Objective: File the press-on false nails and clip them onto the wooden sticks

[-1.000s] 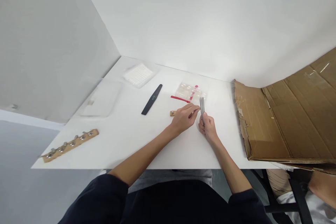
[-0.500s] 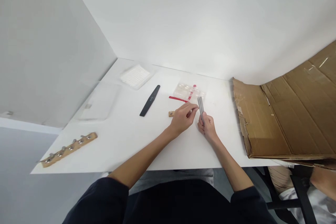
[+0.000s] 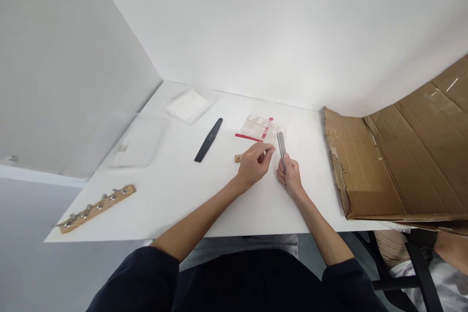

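Observation:
A grey nail file (image 3: 281,147) stands up from my right hand (image 3: 291,176), whose fingers are wrapped round its lower end. Just left of it, my left hand (image 3: 253,162) is closed in a pinch; whatever lies between the fingertips is too small to make out. A narrow gap separates the fingertips from the file. Partly covered by my left hand is a small wooden piece (image 3: 237,158) with a metal fitting. Behind the hands lie a clear compartment tray (image 3: 253,126) with red pieces in one row and a thin red stick (image 3: 247,137).
A black nail file (image 3: 209,140) lies left of my hands. Farther left are a white gridded sheet (image 3: 188,106), a clear plastic lid (image 3: 137,144) and a wooden strip with metal knobs (image 3: 98,208). Cardboard (image 3: 365,170) borders the right side. Another person's arm (image 3: 453,252) shows at lower right.
The grey file has moved slightly away from my left fingertips, opening a small gap. My left hand keeps its pinch nearly in place.

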Action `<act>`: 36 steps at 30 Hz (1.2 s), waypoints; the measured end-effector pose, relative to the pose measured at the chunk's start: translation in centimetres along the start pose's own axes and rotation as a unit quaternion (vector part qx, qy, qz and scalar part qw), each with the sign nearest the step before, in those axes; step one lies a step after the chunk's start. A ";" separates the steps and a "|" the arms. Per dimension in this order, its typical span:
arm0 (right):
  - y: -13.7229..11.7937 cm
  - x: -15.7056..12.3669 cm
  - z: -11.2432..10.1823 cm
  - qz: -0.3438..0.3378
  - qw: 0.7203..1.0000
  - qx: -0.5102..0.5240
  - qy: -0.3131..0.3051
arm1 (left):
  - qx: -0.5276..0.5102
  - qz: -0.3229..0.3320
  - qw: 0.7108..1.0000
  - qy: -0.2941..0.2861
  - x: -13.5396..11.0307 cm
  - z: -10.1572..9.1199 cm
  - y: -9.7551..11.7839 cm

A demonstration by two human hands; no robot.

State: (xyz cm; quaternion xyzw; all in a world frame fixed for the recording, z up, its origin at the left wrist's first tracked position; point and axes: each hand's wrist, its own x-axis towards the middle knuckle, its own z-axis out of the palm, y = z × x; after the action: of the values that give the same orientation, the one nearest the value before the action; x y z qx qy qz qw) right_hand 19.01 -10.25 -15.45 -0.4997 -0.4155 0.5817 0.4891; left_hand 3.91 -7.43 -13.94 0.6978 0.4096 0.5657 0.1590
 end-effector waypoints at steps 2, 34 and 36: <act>0.0 -0.1 0.0 -0.008 1.000 0.003 -0.009 | -0.003 -0.031 1.000 -0.006 0.1 -0.1 -0.1; 0.1 0.0 0.0 -0.006 1.000 -0.007 -0.019 | -0.049 -0.081 0.995 -0.035 0.4 0.0 -0.2; 0.1 0.0 0.0 -0.012 1.000 -0.002 -0.023 | -0.056 -0.083 0.994 -0.045 0.3 0.1 -0.2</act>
State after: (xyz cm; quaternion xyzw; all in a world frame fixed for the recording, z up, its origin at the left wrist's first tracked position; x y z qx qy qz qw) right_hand 19.03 -10.30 -15.56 -0.4819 -0.4339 0.5862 0.4856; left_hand 3.88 -7.07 -13.89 0.6764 0.4259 0.5404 0.2628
